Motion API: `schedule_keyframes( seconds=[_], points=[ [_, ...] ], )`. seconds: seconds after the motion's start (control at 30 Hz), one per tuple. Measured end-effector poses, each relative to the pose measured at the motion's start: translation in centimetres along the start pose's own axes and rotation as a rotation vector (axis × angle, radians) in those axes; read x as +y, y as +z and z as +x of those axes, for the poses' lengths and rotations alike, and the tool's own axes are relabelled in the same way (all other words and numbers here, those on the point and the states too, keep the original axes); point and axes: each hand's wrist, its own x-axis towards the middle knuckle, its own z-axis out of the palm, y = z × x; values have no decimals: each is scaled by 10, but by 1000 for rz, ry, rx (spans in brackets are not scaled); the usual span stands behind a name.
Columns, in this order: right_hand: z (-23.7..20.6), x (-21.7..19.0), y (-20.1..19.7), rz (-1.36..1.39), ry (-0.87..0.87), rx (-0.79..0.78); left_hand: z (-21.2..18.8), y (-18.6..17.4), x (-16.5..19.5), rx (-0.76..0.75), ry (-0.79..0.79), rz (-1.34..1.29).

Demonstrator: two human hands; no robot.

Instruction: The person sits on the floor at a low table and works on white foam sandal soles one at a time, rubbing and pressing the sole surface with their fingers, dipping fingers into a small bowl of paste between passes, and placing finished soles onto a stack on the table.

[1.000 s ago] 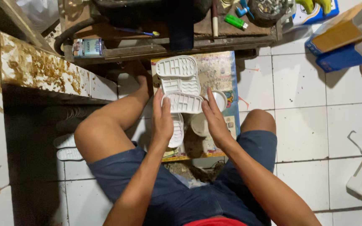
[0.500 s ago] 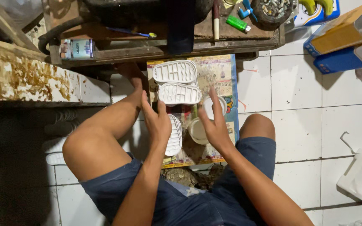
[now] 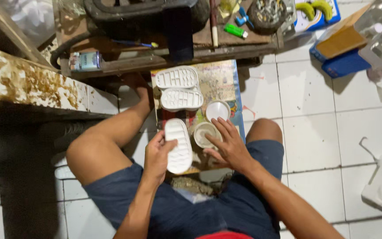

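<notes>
A: While the person sits on the tiled floor [image 3: 315,132], what's each hand doing?

B: Left hand [image 3: 158,155] holds a white shoe sole [image 3: 178,145], smooth side up, fingers [image 3: 166,138] wrapped around its left edge, clamped on it. Sole sits over the lap, at the near end of a colourful printed board [image 3: 219,82] lying between the knees.

A: Right hand?

B: Right hand [image 3: 230,146] is over a small round tub [image 3: 204,134], cream stuff inside. Fingers [image 3: 222,129] spread apart, tips at the tub's right rim. Can't tell if they're dipping in or only touching the rim.

A: Other stuff on the board?

B: Two more white soles, tread side up: one [image 3: 177,78] at the far end, one [image 3: 181,99] just beside it, nearer the person, about touching. A white round lid [image 3: 217,110] lies right of the second sole, just above the tub.

A: Surroundings?

B: Low wooden bench [image 3: 124,62] beyond the board with a dark machine [image 3: 147,13] on it, a green lighter [image 3: 235,30], a small tin [image 3: 85,61]. Blue and tan box [image 3: 345,51] at upper right on the floor. Stained tiled ledge [image 3: 27,84] on the left.
</notes>
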Motion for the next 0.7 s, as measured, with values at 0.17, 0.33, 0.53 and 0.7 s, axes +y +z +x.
schedule_keyframes(
  seconds=[0.17,0.33,0.53,0.7],
  points=[
    [-6,-26,-41,109,111,18,-63,18,34,-123,-48,-81],
    [-11,-77,-89,350,31,278,-116,48,64,-277,-16,209],
    [-5,-105,-108,264,-110,378,-138,62,82,-397,-81,168],
    [-4,-110,-111,324,-128,380,-139,76,80,-384,-118,211]
  ],
)
